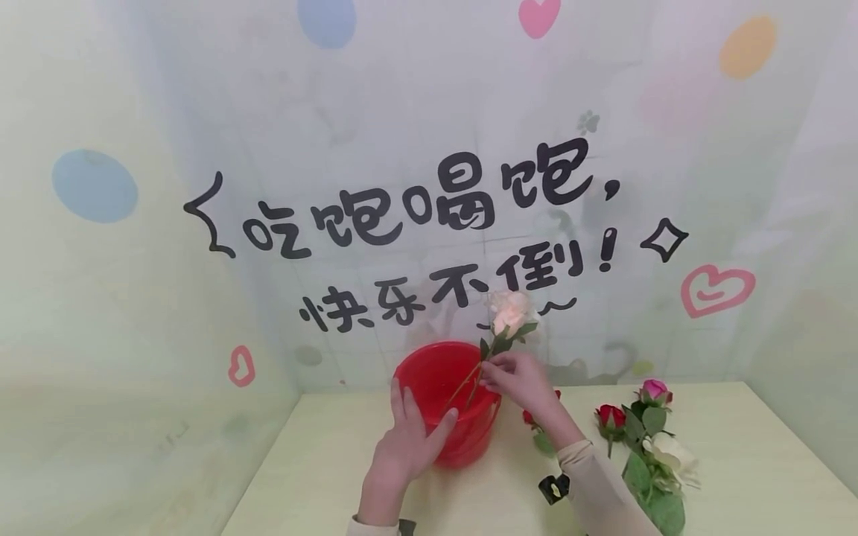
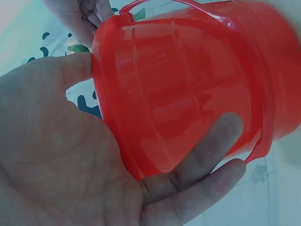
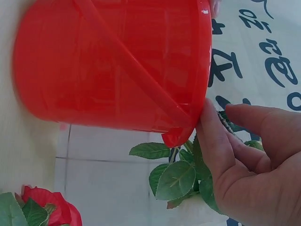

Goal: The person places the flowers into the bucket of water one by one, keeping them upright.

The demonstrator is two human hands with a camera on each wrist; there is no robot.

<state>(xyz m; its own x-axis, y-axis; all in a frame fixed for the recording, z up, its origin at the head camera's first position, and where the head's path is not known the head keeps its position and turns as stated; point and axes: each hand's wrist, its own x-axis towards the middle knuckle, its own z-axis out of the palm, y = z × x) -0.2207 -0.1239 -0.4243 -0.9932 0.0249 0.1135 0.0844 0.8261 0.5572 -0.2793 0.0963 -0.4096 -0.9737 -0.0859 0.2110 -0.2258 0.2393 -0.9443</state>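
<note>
A red plastic bucket (image 1: 469, 443) with a handle stands upright on the table. My left hand (image 1: 407, 443) is spread against it, thumb at the rim and fingers nearly straight along its outer wall (image 2: 164, 94). Above the right side of the rim, my right hand (image 1: 519, 380) pinches the stem of a pale pink rose (image 1: 512, 316). The bloom points up, and two thin stems slant down into the bucket; whether the second belongs to another flower I cannot tell. Green leaves (image 3: 176, 179) show beside the right hand in the right wrist view.
On the right of the table (image 1: 315, 461) lie a red rose (image 1: 611, 418), a magenta rose (image 1: 654, 390) and a cream rose (image 1: 673, 455) with leaves. More red petals (image 1: 528, 418) show partly behind the right forearm. A printed cloth backdrop (image 1: 402, 112) rises behind the table.
</note>
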